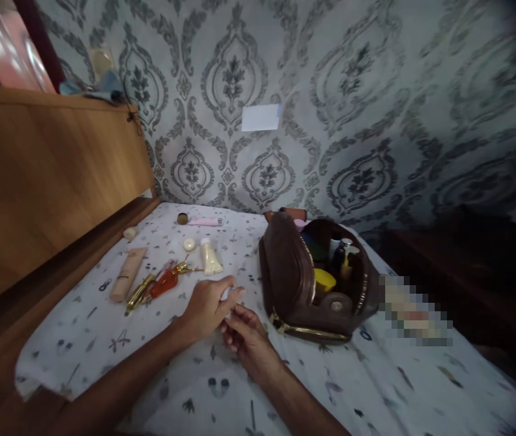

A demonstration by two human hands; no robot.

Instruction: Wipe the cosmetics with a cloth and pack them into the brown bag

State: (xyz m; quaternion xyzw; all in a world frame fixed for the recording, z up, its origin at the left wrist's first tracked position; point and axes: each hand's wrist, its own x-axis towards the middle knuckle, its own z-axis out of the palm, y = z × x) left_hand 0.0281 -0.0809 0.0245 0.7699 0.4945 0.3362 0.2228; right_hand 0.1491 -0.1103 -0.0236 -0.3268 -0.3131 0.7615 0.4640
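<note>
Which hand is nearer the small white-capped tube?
Left: the left hand is just in front of the tube; the right hand is farther, toward the camera.

No readable text, brand or number. Faint print on beige squeeze tube [129,274], too small to read. Marks on pink tube [205,221] and cream-coloured tube [211,258] illegible.

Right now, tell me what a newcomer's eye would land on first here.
Probably the open brown bag on the right, with a yellow item inside. Then the left hand and right hand, meeting at a small pale object near the centre. Behind, the grey patterned wall fills the background.
</note>
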